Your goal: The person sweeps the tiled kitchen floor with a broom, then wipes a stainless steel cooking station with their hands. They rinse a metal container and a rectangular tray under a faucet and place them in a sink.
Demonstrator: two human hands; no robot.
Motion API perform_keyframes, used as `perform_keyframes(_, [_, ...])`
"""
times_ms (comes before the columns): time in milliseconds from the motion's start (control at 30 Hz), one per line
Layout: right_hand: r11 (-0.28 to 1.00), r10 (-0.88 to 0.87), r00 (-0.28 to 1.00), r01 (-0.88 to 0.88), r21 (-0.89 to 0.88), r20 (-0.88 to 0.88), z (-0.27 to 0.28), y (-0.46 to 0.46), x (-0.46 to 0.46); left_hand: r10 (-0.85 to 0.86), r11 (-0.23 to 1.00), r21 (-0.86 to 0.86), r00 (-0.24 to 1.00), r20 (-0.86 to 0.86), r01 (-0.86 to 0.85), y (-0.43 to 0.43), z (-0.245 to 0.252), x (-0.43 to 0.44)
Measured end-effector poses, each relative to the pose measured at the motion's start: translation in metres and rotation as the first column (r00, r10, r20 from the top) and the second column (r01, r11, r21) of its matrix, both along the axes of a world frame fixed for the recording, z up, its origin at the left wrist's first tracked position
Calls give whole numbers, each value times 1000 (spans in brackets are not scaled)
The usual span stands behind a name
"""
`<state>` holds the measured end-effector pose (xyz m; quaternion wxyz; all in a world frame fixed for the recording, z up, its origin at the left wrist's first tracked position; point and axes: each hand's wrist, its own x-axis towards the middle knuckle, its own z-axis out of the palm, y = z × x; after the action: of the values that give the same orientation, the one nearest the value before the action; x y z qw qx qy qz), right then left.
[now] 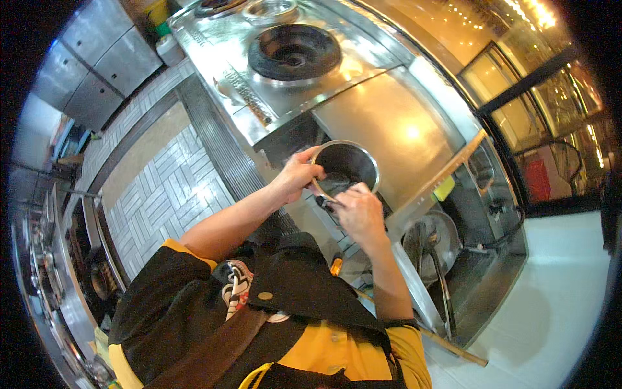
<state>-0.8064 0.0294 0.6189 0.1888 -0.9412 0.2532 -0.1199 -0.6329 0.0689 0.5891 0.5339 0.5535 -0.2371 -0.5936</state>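
A round, deep metal pot (368, 156) with a shiny rim is tipped so that its dark inside faces me. My left hand (299, 176) grips its left rim, with fingers reaching over the edge. At the near rim, my right hand (360, 211) is curled tight against the pot. A short dark piece (326, 202) sticks out beside its fingers; I cannot tell whether it is a pot handle or a separate tool. The pot is held in the air at the near left corner of a flat stainless steel counter (388, 121).
Beyond the counter is a wok range with a black burner ring (295, 51) and a metal vessel (270, 10). On the right, a sink (486, 277) holds a round pan (432, 245) and long-handled tools. A ribbed dark strip (218, 141) borders the tiled floor (170, 185) at left.
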Motion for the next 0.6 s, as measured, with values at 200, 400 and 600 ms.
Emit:
perform_keyframes(200, [981, -186, 973, 176, 82, 140, -14, -58, 45, -219, 789, -158, 511, 831, 594, 41, -25, 114])
perform_keyframes(400, [894, -422, 906, 420, -157, 26, -33, -160, 100, -575, 609, 61, 388, 720, 791, 138, -69, 207])
perform_keyframes(600, [783, -599, 794, 555, -280, -102, -88, -214, 126, -693, 580, 200, 349, 630, 790, 148, -70, 267])
